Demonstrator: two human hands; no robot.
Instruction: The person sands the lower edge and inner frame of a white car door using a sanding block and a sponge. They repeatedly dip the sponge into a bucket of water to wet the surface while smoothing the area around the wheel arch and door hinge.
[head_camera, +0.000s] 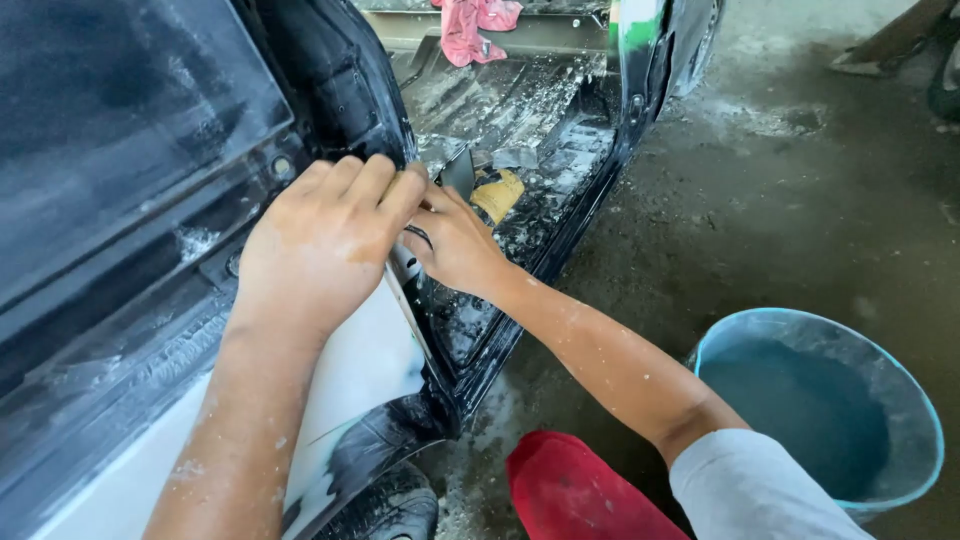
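Note:
My left hand (320, 240) lies palm-down on the dark car body, fingers together and bent over the edge of the black pillar (345, 90). My right hand (455, 245), with a dark ring on one finger, reaches in from the right and pinches a folded sheet of sandpaper (497, 192), grey on one side and yellowish on the other. It holds the sheet against the wet door sill (560, 170). The two hands touch at the fingertips. Both forearms are speckled with pale sanding residue.
A light-blue bucket (930, 420) of cloudy water stands on the concrete floor at lower right. A pink rag (470, 25) lies inside the stripped car floor. My red-clad knee (570, 490) and a tyre (390, 505) are at the bottom. A white-sanded panel (370, 370) lies below my hands.

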